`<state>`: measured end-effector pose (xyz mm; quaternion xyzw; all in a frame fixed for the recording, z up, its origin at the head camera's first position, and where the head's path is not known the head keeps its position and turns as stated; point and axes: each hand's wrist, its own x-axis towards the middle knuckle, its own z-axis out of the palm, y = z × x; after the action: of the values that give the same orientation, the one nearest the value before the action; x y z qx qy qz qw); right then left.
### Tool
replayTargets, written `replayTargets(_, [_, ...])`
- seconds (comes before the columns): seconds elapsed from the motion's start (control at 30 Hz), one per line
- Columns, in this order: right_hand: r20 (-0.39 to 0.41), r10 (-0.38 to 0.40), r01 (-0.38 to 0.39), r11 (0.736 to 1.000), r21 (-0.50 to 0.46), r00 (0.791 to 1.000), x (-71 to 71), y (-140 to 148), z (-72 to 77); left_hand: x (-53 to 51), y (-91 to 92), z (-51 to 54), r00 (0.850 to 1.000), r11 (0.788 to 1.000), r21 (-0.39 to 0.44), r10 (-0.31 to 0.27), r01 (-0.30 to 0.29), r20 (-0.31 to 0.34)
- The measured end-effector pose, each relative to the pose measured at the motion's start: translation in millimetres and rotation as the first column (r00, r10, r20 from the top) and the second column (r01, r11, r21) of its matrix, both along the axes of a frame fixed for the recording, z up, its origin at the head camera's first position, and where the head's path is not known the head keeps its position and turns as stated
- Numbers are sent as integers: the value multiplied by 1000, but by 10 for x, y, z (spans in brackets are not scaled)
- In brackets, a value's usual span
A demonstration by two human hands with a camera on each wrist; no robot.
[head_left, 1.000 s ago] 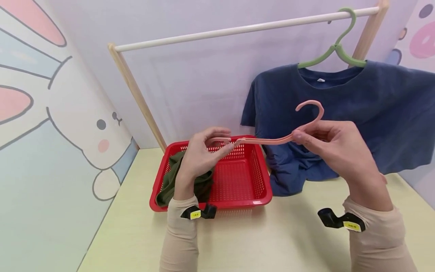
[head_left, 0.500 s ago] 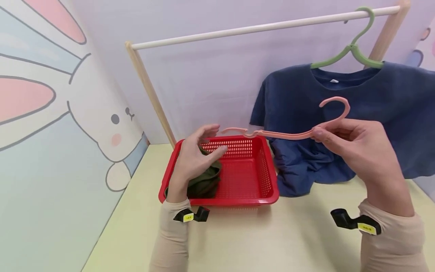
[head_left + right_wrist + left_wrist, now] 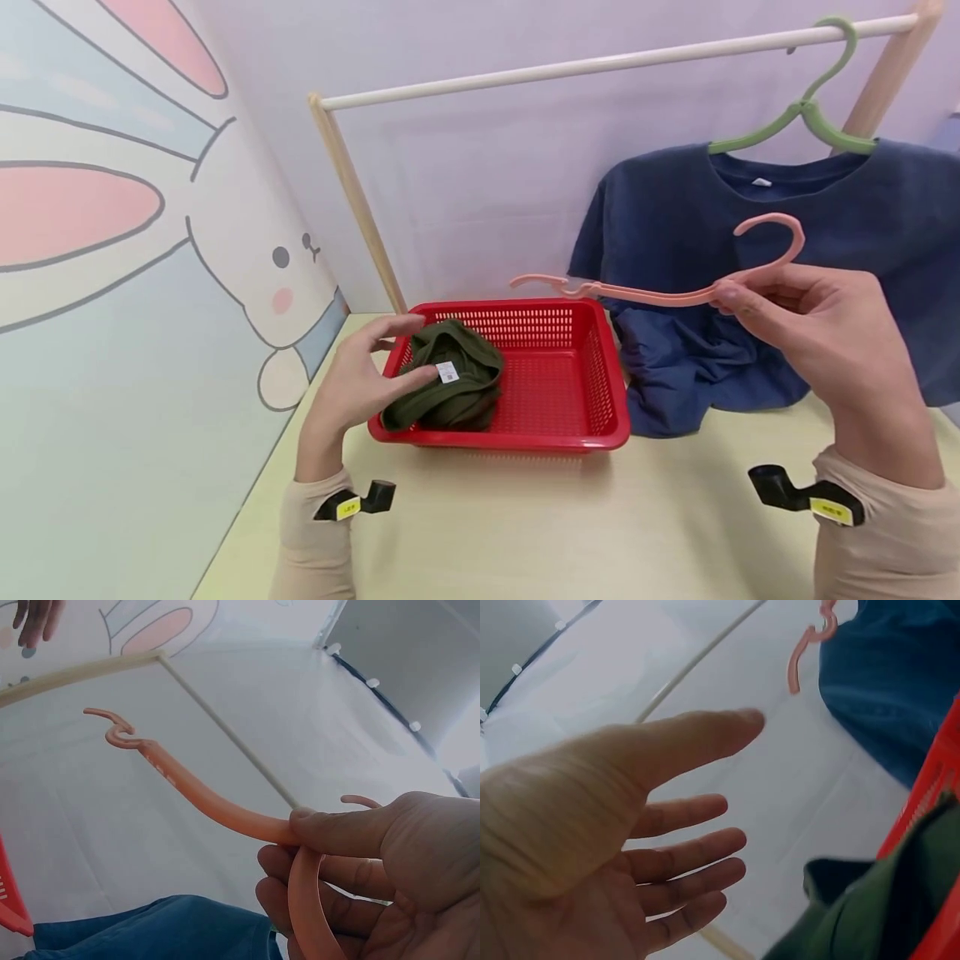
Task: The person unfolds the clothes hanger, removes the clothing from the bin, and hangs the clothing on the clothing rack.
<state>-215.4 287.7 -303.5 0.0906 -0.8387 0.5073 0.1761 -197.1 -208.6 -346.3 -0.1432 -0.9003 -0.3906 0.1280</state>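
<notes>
My right hand [image 3: 832, 333] pinches a pink plastic clothes hanger [image 3: 660, 297] near the base of its hook, between thumb and fingers. One arm of the hanger points left, over the basket's back rim; in the right wrist view the other arm [image 3: 307, 900] runs down past the fingers. My left hand [image 3: 360, 379] holds nothing, thumb and fingers spread apart, above the left side of a red basket [image 3: 618, 408]. Inside that basket, at its left, lies a crumpled dark green garment [image 3: 457, 400] with a white label [image 3: 447, 372] showing. The left fingertips hang near this garment; contact cannot be told.
A rack with a white rail [image 3: 600, 65] and wooden posts [image 3: 360, 200] stands behind. From the rail a green hanger [image 3: 806, 108] carries a navy T-shirt [image 3: 675, 217] whose lower part reaches the table [image 3: 525, 525]. A wall with a rabbit drawing [image 3: 247, 250] bounds the left side.
My left hand has moved off the hanger's left end, down and left toward the green garment, its fingers spreading. The right hand keeps its pinch on the hanger. The head view has swung left.
</notes>
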Motion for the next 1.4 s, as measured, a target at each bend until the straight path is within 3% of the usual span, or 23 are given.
replayTargets(0.13, [1,7,-7,1000,-10,1000,1,9,-5,73,-164,-35,994,998,-63,19,-13,103])
replayTargets(0.27, [-11,12,-12,1000,-9,1000,-5,3,-5,122,-292,-27,981,984,-178,49,-15,188])
replayTargets(0.5, [6,4,-4,1000,-2,1000,2,1,-4,140,-388,-55,918,948,-317,119,8,379])
replayTargets(0.63, [8,7,-7,1000,-6,1000,0,0,-2,141,-410,-65,903,945,-326,112,32,414])
replayTargets(0.77, [10,4,-4,1000,-2,1000,-3,5,-4,137,-432,-68,898,950,-308,98,43,428])
replayTargets(0.87, [15,5,-5,1000,4,1000,-7,2,-6,124,-456,-70,912,959,-279,64,57,405])
replayTargets(0.93, [17,5,-6,1000,5,1000,-6,2,-6,113,-470,-65,930,963,-258,26,75,367])
replayTargets(1.07, [11,9,-9,1000,6,1000,-4,-2,-2,81,-504,-68,968,971,-222,-31,88,248])
replayTargets(1.2, [9,12,-12,1000,6,1000,-8,-5,-1,49,-479,-68,995,982,-184,-18,35,93])
replayTargets(1.3, [21,12,-12,1000,-3,1000,-11,-7,-7,28,-409,-58,999,987,-160,26,-31,-34])
replayTargets(1.4, [37,15,-14,1000,-15,999,-6,-8,-21,-12,-307,-50,989,992,-104,52,-67,-140])
